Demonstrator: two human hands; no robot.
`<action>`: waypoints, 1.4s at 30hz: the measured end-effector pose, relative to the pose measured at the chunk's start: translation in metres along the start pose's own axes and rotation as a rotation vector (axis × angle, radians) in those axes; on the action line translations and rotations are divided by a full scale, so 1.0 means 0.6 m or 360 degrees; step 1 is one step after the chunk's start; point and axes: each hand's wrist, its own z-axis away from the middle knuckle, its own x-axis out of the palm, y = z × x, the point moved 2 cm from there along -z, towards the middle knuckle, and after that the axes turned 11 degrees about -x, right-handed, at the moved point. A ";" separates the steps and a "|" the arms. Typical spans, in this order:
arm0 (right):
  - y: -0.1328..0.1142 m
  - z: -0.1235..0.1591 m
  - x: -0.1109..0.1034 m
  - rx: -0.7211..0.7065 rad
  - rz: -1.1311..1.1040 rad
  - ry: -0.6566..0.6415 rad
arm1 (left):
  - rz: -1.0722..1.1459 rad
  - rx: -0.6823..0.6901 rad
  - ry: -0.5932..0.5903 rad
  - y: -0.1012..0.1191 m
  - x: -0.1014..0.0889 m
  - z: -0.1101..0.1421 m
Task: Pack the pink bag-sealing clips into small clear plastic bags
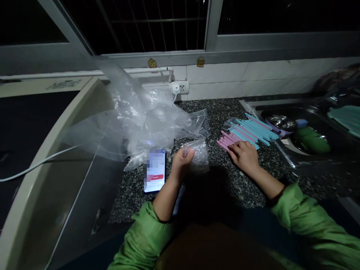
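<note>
My left hand [181, 162] is closed around a small clear plastic bag [197, 152], held just above the dark speckled counter [213, 123]. My right hand [244, 155] rests palm down at the near end of a pile of pink and blue plastic strips [247, 132], its fingers curled onto the pink ones. Whether it grips a strip is hidden under the fingers. Both arms wear green sleeves.
A lit phone [154, 170] lies left of my left hand. A heap of clear plastic bags [140, 116] sits behind it. A steel sink [306, 127] with a bowl and green item lies right. A wall socket [180, 88] holds a white cable.
</note>
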 end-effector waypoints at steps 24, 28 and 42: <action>-0.076 -0.051 -0.038 -0.0298 -0.0219 0.0288 | -0.0037 -0.0156 -0.0299 -0.006 -0.011 0.017; -0.110 -0.076 -0.039 -0.0417 -0.0445 0.0331 | 0.0109 -0.0276 -0.0362 -0.004 -0.011 0.020; -0.125 -0.061 0.005 -0.0666 -0.0512 0.0427 | 0.0238 -0.0397 -0.0589 0.013 -0.006 0.036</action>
